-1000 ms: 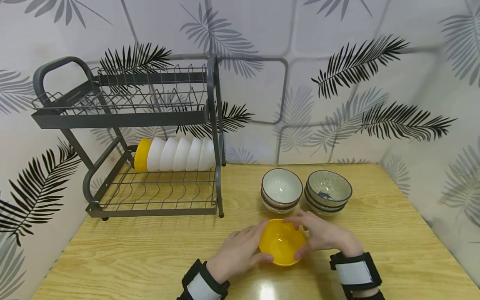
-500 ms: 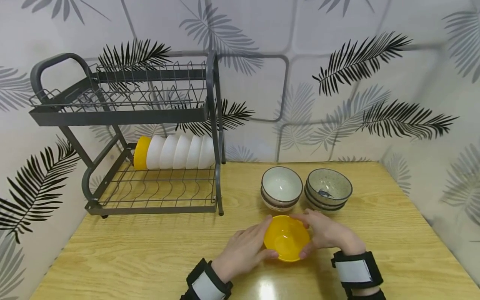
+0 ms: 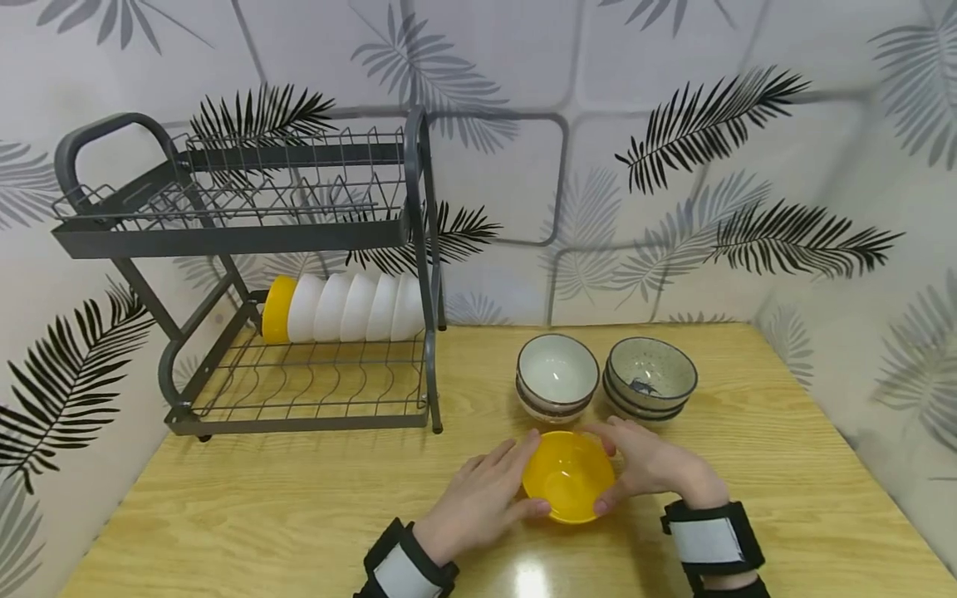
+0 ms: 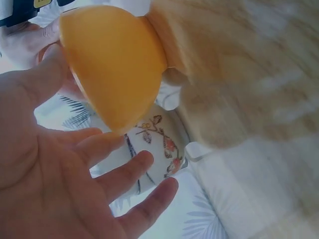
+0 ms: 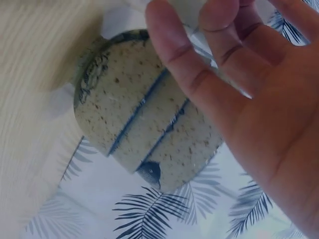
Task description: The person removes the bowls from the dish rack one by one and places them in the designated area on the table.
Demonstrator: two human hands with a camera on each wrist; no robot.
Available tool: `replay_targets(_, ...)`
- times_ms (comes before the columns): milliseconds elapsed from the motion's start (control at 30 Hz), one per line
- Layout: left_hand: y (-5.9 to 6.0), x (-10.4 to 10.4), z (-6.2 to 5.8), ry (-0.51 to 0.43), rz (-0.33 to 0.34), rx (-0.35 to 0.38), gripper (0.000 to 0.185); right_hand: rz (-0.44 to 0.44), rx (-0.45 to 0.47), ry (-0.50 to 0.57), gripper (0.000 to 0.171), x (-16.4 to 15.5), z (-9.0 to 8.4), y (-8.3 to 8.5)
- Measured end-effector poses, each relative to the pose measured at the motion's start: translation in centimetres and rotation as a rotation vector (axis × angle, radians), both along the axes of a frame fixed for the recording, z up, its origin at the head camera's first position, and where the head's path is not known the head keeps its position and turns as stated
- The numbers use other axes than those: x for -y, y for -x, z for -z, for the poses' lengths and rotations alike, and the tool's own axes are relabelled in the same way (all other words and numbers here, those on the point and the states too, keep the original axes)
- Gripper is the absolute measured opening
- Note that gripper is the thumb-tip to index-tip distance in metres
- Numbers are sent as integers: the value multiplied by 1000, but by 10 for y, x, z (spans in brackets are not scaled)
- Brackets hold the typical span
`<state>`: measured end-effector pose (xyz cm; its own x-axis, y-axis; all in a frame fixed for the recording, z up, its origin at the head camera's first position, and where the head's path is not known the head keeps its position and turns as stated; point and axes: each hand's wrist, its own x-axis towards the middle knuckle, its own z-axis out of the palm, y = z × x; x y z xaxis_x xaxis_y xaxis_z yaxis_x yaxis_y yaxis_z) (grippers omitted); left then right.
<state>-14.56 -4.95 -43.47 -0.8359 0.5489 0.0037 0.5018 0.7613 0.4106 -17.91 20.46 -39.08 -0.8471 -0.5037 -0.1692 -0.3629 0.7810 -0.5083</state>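
A small yellow bowl faces up at the front middle of the table, between both hands. My left hand grips its left side, thumb at the near rim and forefinger along the far left. In the left wrist view, the other fingers of that hand extend past the bowl's outer wall. My right hand holds the right side, thumb on the near right rim and fingers round the back. The right wrist view shows its fingers before a speckled bowl stack; the yellow bowl is out of that view.
Just behind stand a stack of white bowls and the speckled, blue-rimmed stack. At left, a dark two-tier dish rack holds a yellow bowl and several white bowls on edge below. A patterned wall rises behind.
The yellow bowl and both hands have shifted slightly right and toward the stacks over the last second. In the latest half second they stay nearly still; the head view tilts a little.
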Motion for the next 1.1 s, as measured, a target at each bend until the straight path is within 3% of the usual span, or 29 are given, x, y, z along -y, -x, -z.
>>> replay_targets(133,-1,7,-2,-19,22,-52,71,-63,-128,72,89,-7,-4,2)
replay_targets(300,3,22,-8,-109,41,-83,68,-108,-225,216,67,-10,-8,5)
replay_targets(433,8,38,-15,-229,45,-63,64,-121,-311,300,51,-8,-9,8)
replay_targets(600,17,64,-26,-456,41,-10,56,-129,-420,362,38,-5,-9,8)
replay_targets(733,27,88,-34,-590,38,-80,50,-109,-458,408,33,-5,-11,5)
replay_targets(1000,42,132,-55,-732,-151,-184,44,-25,-504,489,28,-4,-11,3)
replay_targets(1100,47,148,-60,-772,-223,-188,43,1,-525,533,27,-4,-10,2)
